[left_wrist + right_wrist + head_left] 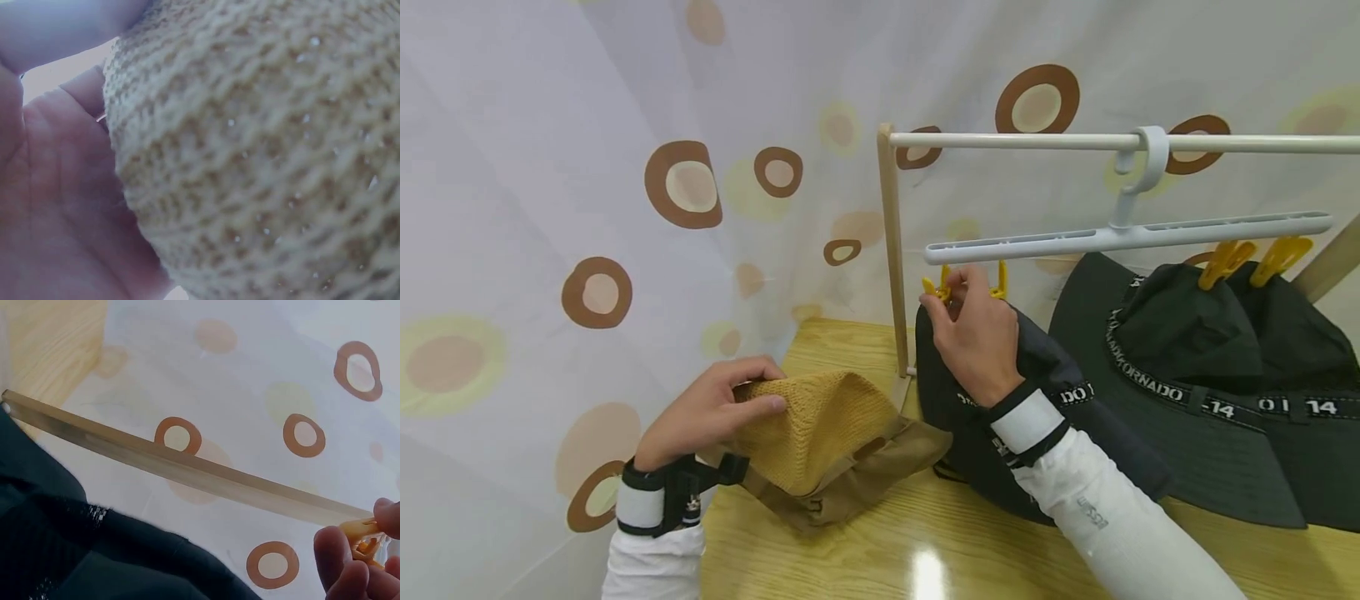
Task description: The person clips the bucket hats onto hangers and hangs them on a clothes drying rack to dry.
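My left hand (pixel 718 412) grips the edge of a mustard knit hat (pixel 820 408), thumb on the near side. Its ribbed knit (pixel 262 156) fills most of the left wrist view beside my palm (pixel 62 200). Brown fabric (pixel 880 475) lies under the hat on the table. My right hand (pixel 977 337) pinches a yellow clip (pixel 361 531) below the left end of a white hanger (pixel 1022 247). A second yellow clip (pixel 1002 279) sits just right of that hand. Below hangs a dark navy bucket hat (pixel 936 350), partly covered by my right hand and forearm.
Two more dark bucket hats (pixel 1165 358) hang at the right by yellow clips (pixel 1225 262). The hanger's hook goes over a white rail (pixel 1015 142) with a wooden post (pixel 891 250). A patterned curtain (pixel 587 125) stands behind the wooden table (pixel 865 550).
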Action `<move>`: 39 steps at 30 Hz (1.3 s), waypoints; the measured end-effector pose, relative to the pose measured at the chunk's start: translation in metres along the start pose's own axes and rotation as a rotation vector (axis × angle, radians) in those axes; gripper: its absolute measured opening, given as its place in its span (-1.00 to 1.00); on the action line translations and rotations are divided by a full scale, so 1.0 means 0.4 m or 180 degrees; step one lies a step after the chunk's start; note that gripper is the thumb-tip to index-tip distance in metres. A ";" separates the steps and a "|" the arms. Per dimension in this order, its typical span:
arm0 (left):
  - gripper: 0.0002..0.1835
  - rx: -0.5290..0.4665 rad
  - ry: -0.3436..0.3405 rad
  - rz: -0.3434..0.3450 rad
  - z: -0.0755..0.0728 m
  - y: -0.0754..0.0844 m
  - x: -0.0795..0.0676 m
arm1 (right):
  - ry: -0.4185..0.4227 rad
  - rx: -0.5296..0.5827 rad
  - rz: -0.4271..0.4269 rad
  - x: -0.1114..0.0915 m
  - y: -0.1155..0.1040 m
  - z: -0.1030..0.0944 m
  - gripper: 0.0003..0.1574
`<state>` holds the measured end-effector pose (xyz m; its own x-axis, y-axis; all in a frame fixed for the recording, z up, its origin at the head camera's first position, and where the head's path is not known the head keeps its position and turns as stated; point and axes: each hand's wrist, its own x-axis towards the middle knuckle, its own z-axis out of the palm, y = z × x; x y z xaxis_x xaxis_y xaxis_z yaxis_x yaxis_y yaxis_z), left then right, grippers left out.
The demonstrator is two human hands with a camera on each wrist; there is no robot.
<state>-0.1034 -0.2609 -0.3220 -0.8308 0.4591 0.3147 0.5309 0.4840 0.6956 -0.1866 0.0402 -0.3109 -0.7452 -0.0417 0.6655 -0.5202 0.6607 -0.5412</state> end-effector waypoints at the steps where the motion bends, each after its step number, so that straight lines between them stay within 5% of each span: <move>1: -0.96 0.0011 -0.0016 0.0008 0.000 0.001 0.004 | 0.0000 0.0020 0.0030 -0.001 -0.002 -0.002 -0.51; 9: -0.95 0.0205 -0.0337 0.0166 0.001 0.014 0.061 | -0.0097 0.0120 0.0147 -0.007 -0.009 -0.023 -0.40; 19: -0.93 0.0357 -0.0863 0.0532 0.008 0.065 0.166 | -0.0584 0.0066 0.0269 0.005 -0.013 -0.066 -0.48; 30: -0.92 0.0118 -0.1089 0.0486 0.112 0.066 0.299 | -0.1013 0.0310 0.0537 0.031 -0.028 -0.119 -0.61; 39: -0.89 -0.0568 -0.0959 0.0339 0.193 0.018 0.361 | -0.1277 0.0454 0.0515 0.027 -0.018 -0.152 -0.68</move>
<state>-0.2067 -0.1335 -0.3214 -0.6718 0.7117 0.2055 0.5523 0.2963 0.7792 -0.1654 0.0806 -0.2687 -0.9097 -0.2522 0.3300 -0.4151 0.5738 -0.7060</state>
